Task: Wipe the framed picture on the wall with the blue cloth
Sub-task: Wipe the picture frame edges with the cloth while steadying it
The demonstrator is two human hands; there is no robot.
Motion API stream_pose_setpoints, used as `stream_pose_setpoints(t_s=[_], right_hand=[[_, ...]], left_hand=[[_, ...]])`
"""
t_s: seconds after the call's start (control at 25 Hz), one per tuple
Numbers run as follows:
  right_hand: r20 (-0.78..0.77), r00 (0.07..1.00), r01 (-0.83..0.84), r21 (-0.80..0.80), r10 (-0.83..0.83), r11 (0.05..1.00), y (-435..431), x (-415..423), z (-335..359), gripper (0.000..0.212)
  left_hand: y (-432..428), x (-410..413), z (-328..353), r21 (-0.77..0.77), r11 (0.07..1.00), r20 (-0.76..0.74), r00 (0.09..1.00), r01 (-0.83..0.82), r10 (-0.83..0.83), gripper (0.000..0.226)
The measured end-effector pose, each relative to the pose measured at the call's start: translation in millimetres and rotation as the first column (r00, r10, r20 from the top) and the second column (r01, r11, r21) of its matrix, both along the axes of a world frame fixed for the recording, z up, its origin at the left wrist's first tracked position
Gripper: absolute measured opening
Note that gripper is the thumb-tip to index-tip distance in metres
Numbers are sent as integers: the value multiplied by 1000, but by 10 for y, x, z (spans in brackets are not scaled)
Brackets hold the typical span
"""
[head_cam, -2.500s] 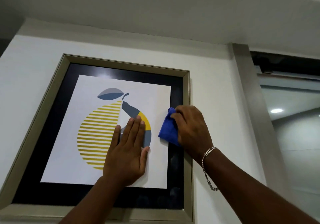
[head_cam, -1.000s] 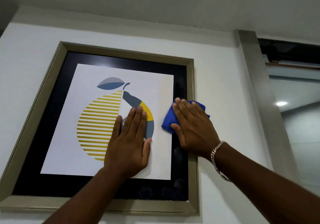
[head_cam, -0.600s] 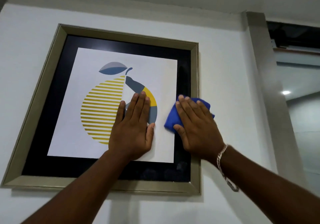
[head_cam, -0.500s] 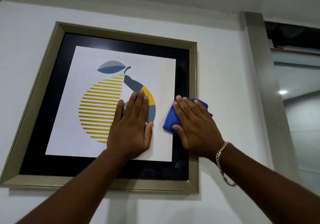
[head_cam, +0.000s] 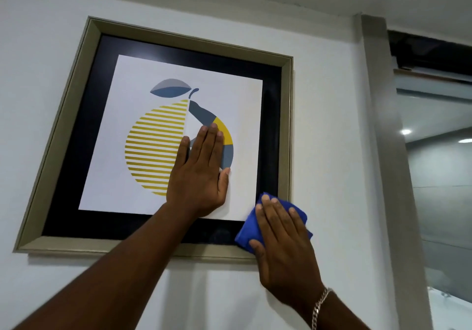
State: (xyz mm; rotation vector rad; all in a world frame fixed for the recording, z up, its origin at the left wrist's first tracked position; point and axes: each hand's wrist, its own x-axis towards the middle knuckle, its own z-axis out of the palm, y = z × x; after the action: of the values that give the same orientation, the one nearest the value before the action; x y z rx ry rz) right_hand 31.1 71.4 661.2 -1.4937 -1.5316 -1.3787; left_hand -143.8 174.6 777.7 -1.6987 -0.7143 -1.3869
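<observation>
Your right hand (head_cam: 282, 240) lies flat, pinning the cloth (head_cam: 246, 230) on the picture (head_cam: 178, 135) at its 5 o'clock corner; your left hand (head_cam: 199, 173) rests open and empty on the glass, bracing it. Push too hard sideways and the picture could swing on its hanger; the bare palm may smudge the glass. The wall (head_cam: 329, 125) is white, with a glass partition (head_cam: 439, 176) at 3 o'clock.

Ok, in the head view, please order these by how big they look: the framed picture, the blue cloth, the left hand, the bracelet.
1. framed picture, by far the largest.
2. left hand.
3. blue cloth; only partly visible, since the right hand covers much of it, so its place against the left hand is unsure.
4. bracelet, smallest.
</observation>
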Motion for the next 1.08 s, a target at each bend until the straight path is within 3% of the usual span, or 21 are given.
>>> stream_pose_setpoints(t_s=[0.12, 0.24, 0.4, 0.6, 0.72, 0.92, 1.08], right_hand=[[-7, 999, 45, 12, -45, 999, -34, -11, 109, 59], [-234, 972, 38, 155, -1, 987, 60, -238, -36, 60], [-562, 826, 155, 304, 45, 940, 334, -822, -232, 59], [-774, 629, 226, 265, 67, 937, 643, -1619, -253, 56], [-775, 632, 239, 185, -9, 953, 860, -2136, -213, 53], [-444, 891, 41, 291, 97, 956, 648, -1681, -528, 46], [-495, 851, 56, 422, 178, 905, 443, -976, -542, 42]], left_hand=[[53, -98, 24, 22, 1000, -64, 998, -4, 6, 73], [138, -285, 83, 92, 996, -188, 982, -6, 23, 73], [183, -362, 148, 121, 993, -236, 972, 10, 19, 73], [229, -394, 205, 160, 986, -306, 952, 52, -1, 74], [230, -419, 241, 162, 985, -325, 946, 68, -12, 74], [257, -520, 270, 195, 979, -353, 935, 58, 15, 73], [266, -517, 250, 188, 981, -346, 938, 46, 22, 74]])
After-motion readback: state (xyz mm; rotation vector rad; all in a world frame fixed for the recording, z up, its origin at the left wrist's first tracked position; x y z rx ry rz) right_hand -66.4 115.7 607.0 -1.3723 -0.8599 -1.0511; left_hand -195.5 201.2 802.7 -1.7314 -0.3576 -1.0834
